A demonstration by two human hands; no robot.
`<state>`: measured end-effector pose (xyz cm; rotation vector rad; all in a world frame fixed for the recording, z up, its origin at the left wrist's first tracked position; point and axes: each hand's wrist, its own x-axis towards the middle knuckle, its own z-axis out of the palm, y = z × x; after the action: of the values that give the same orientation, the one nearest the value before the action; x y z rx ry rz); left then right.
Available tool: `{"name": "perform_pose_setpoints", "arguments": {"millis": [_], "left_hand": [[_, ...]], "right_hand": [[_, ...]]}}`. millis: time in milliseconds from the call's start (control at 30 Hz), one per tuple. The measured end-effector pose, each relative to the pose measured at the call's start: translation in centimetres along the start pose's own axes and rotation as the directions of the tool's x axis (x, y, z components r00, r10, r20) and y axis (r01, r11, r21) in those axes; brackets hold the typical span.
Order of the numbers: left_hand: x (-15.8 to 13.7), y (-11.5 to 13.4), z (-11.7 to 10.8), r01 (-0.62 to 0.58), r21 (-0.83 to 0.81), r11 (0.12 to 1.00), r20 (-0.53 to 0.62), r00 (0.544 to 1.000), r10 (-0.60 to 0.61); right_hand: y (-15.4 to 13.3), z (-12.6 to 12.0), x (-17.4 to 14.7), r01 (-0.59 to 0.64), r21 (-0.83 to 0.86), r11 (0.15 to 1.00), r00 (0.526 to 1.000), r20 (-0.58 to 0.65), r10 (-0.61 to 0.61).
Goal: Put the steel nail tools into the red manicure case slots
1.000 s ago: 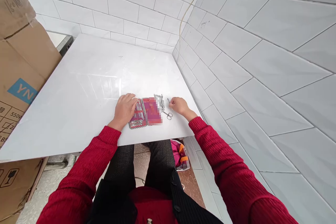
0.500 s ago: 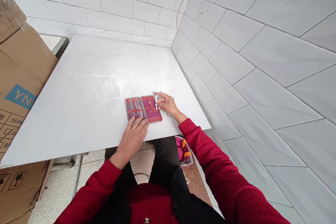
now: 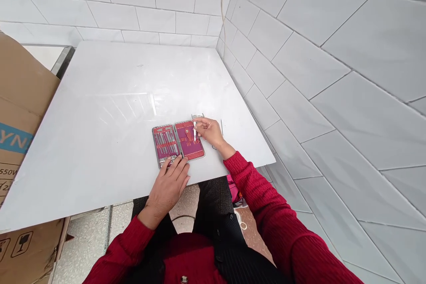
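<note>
A manicure case (image 3: 192,154) lies unfolded on the white table, its lining red and purple. Several metal tools (image 3: 166,140) sit in a row under a strap in its left half. The right half has small loops and a tab on purple lining. My left hand (image 3: 168,186) rests with fingers outstretched on the near edge of the case, around the hinge. My right hand (image 3: 212,133) pinches a slim, shiny silver tool (image 3: 195,132) upright over the right half; its exact kind is too small to tell.
Beyond and beside my right hand, loose metal tools (image 3: 202,116) and a thin rod (image 3: 222,125) lie on the white table (image 3: 109,151). Tiled walls (image 3: 319,75) border the back and right. Cardboard boxes (image 3: 23,93) stand at the left. A cable (image 3: 222,4) hangs in the corner.
The view has shifted slightly. My right hand has moved the silver tool a little left, further over the case's purple half. My left hand stays at the near edge, showing more of the left half.
</note>
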<state>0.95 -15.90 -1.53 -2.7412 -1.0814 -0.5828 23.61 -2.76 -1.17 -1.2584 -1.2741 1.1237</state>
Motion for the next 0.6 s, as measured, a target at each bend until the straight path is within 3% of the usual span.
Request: {"name": "perform_pose_setpoints", "arguments": {"millis": [300, 600], "left_hand": [[0.23, 0.05, -0.17, -0.02, -0.006, 1.0, 0.012, 1.0, 0.02], [0.29, 0.0, -0.19, -0.006, -0.056, 0.998, 0.019, 1.0, 0.007]], "right_hand": [[-0.16, 0.38, 0.42, 0.064, -0.033, 0.997, 0.998, 0.013, -0.063], [0.21, 0.39, 0.4, 0.028, -0.019, 0.999, 0.999, -0.016, -0.029]]}}
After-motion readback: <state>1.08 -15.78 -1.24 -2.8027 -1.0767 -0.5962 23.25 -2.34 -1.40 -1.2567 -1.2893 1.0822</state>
